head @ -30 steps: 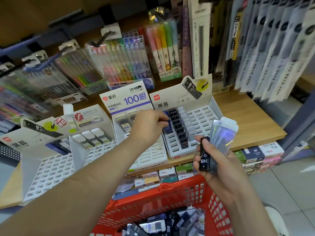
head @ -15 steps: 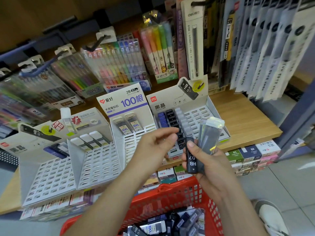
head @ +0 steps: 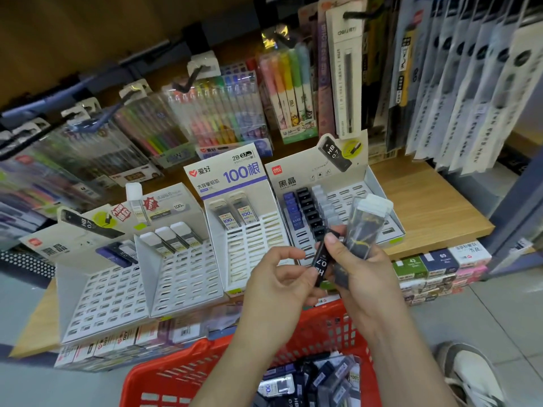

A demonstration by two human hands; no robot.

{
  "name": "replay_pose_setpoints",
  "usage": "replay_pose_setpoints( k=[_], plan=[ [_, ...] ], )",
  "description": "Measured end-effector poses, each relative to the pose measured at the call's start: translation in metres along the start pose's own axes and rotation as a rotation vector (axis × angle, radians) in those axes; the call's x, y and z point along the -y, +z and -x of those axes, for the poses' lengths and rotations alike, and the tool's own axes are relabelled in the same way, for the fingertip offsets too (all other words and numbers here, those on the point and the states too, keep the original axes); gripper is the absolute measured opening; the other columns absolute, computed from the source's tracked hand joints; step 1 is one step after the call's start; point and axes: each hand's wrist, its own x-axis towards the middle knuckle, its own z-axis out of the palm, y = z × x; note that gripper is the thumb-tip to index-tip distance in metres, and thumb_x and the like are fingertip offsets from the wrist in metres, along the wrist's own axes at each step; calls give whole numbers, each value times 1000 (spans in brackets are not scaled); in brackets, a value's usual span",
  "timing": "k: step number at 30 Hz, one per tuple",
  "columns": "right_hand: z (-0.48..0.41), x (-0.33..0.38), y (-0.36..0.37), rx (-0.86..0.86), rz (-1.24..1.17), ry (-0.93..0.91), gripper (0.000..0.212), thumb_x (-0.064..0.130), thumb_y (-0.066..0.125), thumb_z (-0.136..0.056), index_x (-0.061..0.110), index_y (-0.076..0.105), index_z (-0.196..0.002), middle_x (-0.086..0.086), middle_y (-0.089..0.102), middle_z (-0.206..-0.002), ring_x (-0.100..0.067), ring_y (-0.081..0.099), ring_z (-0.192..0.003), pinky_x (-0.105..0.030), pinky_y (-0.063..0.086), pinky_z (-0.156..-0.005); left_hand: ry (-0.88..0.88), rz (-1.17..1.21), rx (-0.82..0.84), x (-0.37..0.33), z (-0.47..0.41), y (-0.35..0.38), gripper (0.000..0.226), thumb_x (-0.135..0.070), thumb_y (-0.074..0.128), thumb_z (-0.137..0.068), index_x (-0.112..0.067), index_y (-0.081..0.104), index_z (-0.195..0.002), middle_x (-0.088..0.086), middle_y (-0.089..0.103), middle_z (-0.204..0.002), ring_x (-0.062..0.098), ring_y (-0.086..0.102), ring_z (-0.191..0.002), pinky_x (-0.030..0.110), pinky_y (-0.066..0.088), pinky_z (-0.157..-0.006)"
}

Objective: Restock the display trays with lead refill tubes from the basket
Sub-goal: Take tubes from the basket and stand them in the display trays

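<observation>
Hands meet above the red basket (head: 176, 386), before the display trays (head: 379, 186); right hand (head: 364, 280) grasps clear, white-capped lead refill tubes (head: 364, 227) plus one black tube (head: 321, 264) marked HB 0.7; left hand (head: 279, 280) curls beside it, grip undeterminable.

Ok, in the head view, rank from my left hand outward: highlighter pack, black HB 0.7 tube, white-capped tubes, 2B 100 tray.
1. black HB 0.7 tube, right beside the left hand.
2. 2B 100 tray, just behind it.
3. white-capped tubes, farther left.
4. highlighter pack, hanging at the back.
</observation>
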Motion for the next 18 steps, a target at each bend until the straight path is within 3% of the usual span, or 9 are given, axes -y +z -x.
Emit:
replay_pose_setpoints(
  k=[4,7,9,12,18],
  plan=[
    [-2,5,-11,-3,44,-3,10,10,68,-86,14,60,-85,-3,63,-67,-12,59,-54,-23,49,-49,-4,80,-75,-2,-2,-4,11,-7,71,-82,-9,68,-93,17,71,-82,20,70,-67,24,55,-63],
    [-2,13,-23,23,196,-5,21,26,74,-76,13,60,-84,-2,59,-62,-14,56,-53,-25,46,-50,-16,126,-144,-5,-6,-7,14,-6,75,-77,-13,72,-89,14,72,-86,24,71,-75,30,57,-67],
    [0,17,-29,12,239,10,28,32,73,-75,10,60,-88,-3,61,-63,-14,52,-50,-24,43,-46,28,110,-173,-8,-8,-9,16,-3,74,-78,-17,74,-85,4,74,-82,17,70,-76,23,56,-67],
    [-2,18,-38,-135,121,46,21,27,69,-87,11,58,-93,-3,58,-64,-12,49,-46,-26,39,-46,133,32,-243,-14,-16,-14,22,-3,71,-80,-24,74,-85,-10,74,-80,2,69,-77,10,52,-70],
    [-5,20,-42,-261,1,10,15,13,62,-94,16,58,-108,-4,56,-71,-12,52,-46,-21,41,-39,249,-195,-302,-17,-33,-13,25,-4,74,-80,-29,70,-80,-10,68,-73,-1,61,-66,11,50,-66]
  ],
)
